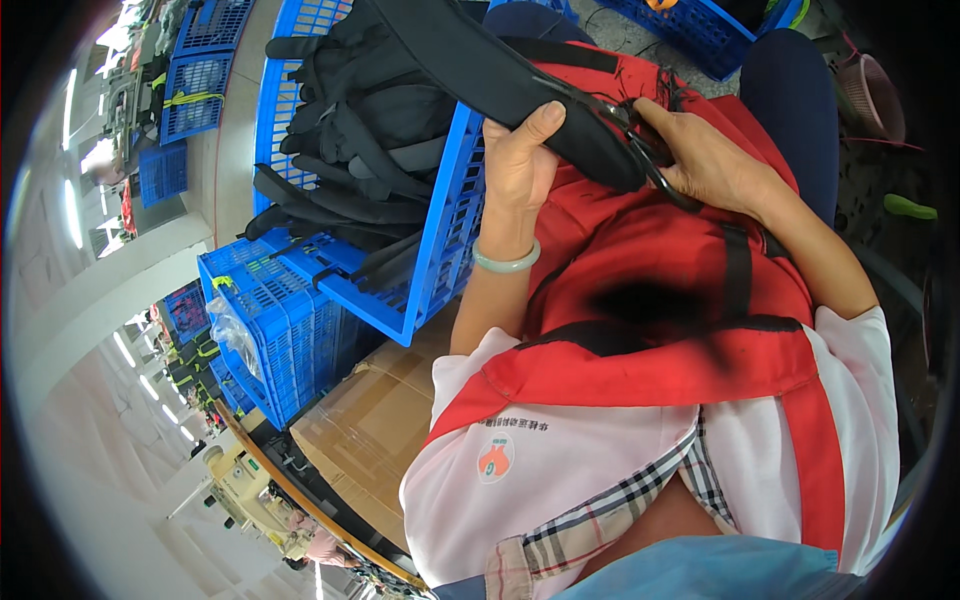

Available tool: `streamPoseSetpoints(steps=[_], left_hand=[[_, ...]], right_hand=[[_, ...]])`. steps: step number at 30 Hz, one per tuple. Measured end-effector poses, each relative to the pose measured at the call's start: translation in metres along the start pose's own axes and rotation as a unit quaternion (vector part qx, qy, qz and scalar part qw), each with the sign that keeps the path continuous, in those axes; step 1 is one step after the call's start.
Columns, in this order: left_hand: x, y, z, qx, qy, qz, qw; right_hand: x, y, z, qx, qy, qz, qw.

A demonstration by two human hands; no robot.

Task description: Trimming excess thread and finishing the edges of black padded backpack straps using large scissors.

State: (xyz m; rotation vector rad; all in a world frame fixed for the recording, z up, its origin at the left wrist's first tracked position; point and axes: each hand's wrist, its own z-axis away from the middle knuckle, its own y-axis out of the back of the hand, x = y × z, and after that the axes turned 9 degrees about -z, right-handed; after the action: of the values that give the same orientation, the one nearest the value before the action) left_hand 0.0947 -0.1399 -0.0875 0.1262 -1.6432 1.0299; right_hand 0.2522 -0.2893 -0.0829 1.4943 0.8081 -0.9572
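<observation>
A long black padded strap stretches from the top edge down over my lap. My left hand, with a pale green bangle at the wrist, pinches its lower edge between thumb and fingers. In my right hand is a pair of scissors with dark handles. Their blades lie along the strap's upper edge near its rounded end; whether they are spread is hard to see. Under both hands is the red apron, with dark thread bits on it near the right hand.
At my left a blue plastic crate holds a heap of similar black straps. Another blue crate stands beside a cardboard box. A pink basket is at the far right. Sewing machines show at the lower left.
</observation>
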Motion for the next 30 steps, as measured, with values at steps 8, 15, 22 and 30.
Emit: streamPoseSetpoints(steps=[8,15,22,30], left_hand=[[0.012,0.011,-0.002,-0.077,0.092,0.094,0.988],[-0.001,0.011,-0.019,-0.004,0.042,0.009,0.999],[-0.003,0.006,-0.014,-0.028,0.041,-0.002,0.999],[-0.005,0.005,-0.009,-0.018,0.051,0.021,0.998]], right_hand=[[-0.014,0.008,0.002,-0.015,-0.118,-0.033,0.992],[0.011,-0.007,0.006,0.068,-0.026,-0.007,0.997],[-0.003,-0.001,0.001,0.017,-0.044,-0.017,0.999],[-0.005,0.004,-0.001,-0.02,-0.113,0.0,0.993]])
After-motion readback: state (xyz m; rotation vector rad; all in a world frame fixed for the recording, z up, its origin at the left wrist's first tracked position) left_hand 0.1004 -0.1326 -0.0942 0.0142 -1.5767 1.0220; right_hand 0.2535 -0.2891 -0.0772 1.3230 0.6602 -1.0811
